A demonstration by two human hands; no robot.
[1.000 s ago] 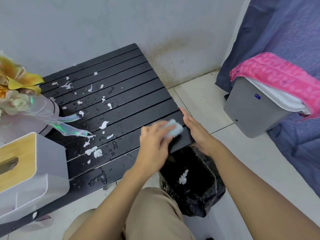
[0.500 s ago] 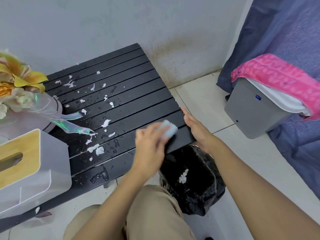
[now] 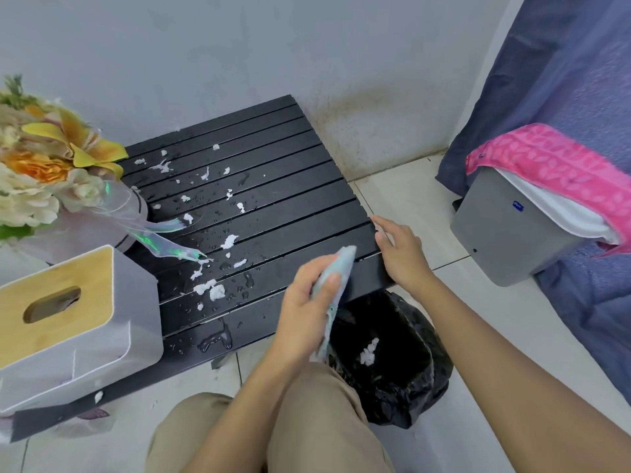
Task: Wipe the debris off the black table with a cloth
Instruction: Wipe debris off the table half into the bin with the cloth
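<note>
While left hand (image 3: 304,314) pinches cloth (image 3: 342,264) above table (image 3: 290,172) edge, right hand (image 3: 403,256) flat on corner

Stained grey wall (image 3: 239,46), pale tiled floor (image 3: 409,206), blue-grey fabric (image 3: 563,80) draped at right, even soft light.

Soft, even, bright light leaves only faint shadows, the puddle (image 3: 218,337) near the front edge of the table (image 3: 290,172) glints pale, the cloth (image 3: 336,278) is slightly motion-blurred, and wide-angle distortion bends the frame's edges.
</note>
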